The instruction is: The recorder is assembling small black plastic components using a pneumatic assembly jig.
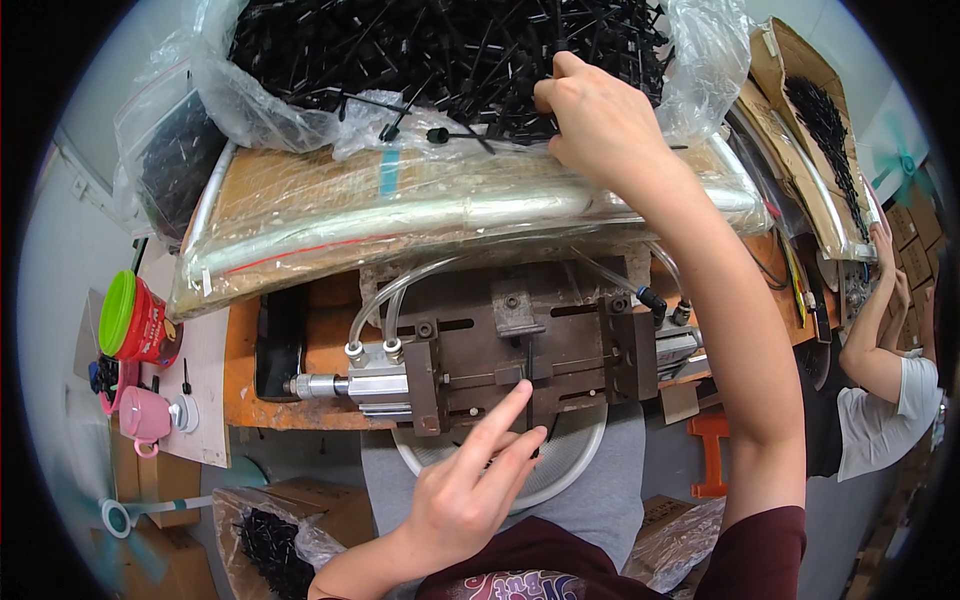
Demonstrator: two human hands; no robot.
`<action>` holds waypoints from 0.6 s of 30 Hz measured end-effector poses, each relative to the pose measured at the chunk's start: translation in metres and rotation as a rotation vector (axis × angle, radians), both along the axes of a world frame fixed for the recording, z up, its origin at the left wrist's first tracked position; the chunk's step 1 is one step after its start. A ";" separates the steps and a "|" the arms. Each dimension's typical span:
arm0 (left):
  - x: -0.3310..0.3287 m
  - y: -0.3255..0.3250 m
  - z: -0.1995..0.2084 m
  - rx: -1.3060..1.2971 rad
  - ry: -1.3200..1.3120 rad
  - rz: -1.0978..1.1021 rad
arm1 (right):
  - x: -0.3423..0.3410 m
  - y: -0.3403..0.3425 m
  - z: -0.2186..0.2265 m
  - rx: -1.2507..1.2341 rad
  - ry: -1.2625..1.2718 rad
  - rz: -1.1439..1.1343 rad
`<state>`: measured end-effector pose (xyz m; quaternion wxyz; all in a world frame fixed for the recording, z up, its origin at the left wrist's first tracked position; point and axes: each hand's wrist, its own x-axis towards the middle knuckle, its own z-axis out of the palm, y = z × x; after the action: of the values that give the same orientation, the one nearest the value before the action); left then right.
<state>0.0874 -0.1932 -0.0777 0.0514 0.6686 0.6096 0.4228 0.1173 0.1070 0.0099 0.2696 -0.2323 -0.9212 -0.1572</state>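
From my remote seat, I watch a dark part (pixel 529 355) stand in the middle of a metal fixture (pixel 575 350), the index fingertip of the left hand (pixel 458 505) against its near end; I cannot tell whether the other fingers, curled just beside it, pinch anything. The right hand (pixel 612 120) reaches over the bench into a pile (pixel 440 55) of black parts, fingers bent at its near edge, and whether it has one in its grasp I cannot tell. The parts look light and smooth, with thin stems that I judge would bend before they break; I would pinch one at its thicker end, as on the loose part (pixel 437 135) lying on the plastic film (pixel 712 60). Tangling looks the likelier trouble, with stems crossing throughout the pile. The tray's padded front edge (pixel 460 215) lies between pile and fixture, and air hoses (pixel 378 298) loop above the fixture's cylinder (pixel 378 385). Below sits a white basket (pixel 545 494). A red tub (pixel 152 328) and a pink cup (pixel 145 415) occupy the left side; at far right, a co-worker's arm (pixel 870 335) reaches toward a cardboard trough (pixel 800 175), well apart from both hands.
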 end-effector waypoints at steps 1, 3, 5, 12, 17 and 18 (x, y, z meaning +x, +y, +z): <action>0.002 -0.001 -0.008 -0.008 0.046 0.033 | -0.001 -0.003 0.003 -0.035 -0.034 0.000; 0.004 -0.001 -0.017 -0.032 0.122 0.067 | -0.003 -0.006 0.006 -0.113 -0.129 0.007; 0.006 0.003 -0.022 0.002 0.193 0.100 | 0.000 -0.005 0.004 -0.119 -0.087 0.058; 0.004 0.015 -0.024 0.006 0.295 0.142 | 0.013 -0.017 0.000 -0.068 -0.145 0.036; 0.005 0.015 -0.021 -0.013 0.311 0.136 | 0.023 -0.021 -0.006 0.093 0.022 0.163; 0.005 0.015 -0.021 -0.014 0.324 0.137 | 0.024 -0.020 -0.006 0.108 0.035 0.181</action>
<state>0.0927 -0.1782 -0.0986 -0.0716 0.6846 0.6569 0.3076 0.1414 0.0867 0.0044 0.3110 -0.1358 -0.9238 -0.1775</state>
